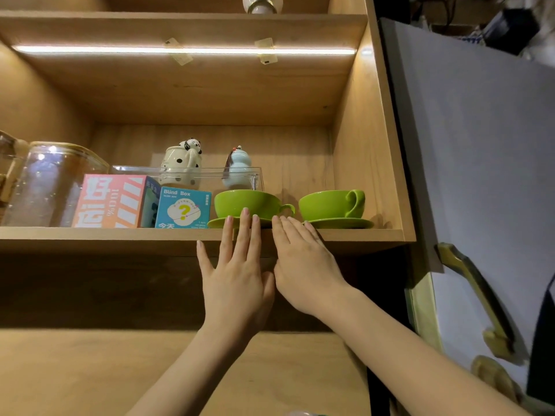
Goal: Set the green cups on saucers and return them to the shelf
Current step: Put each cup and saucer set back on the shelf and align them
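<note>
both green cups sat on saucers near the shelf's (345, 234) front edge, the left cup (244, 203) beside the right cup (330, 204). the left hand (237, 274) and right hand (303, 265) were flat, fingers spread, holding nothing (likely nudging the left saucer (217, 222) inward).

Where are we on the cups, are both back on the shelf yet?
Looks nearly finished. Done: the left green cup sits on its saucer and the right green cup on its saucer, both on the shelf. In hand: nothing; the left hand and right hand are open, fingers flat at the shelf edge by the left saucer. Left: at most a final nudge.
</note>
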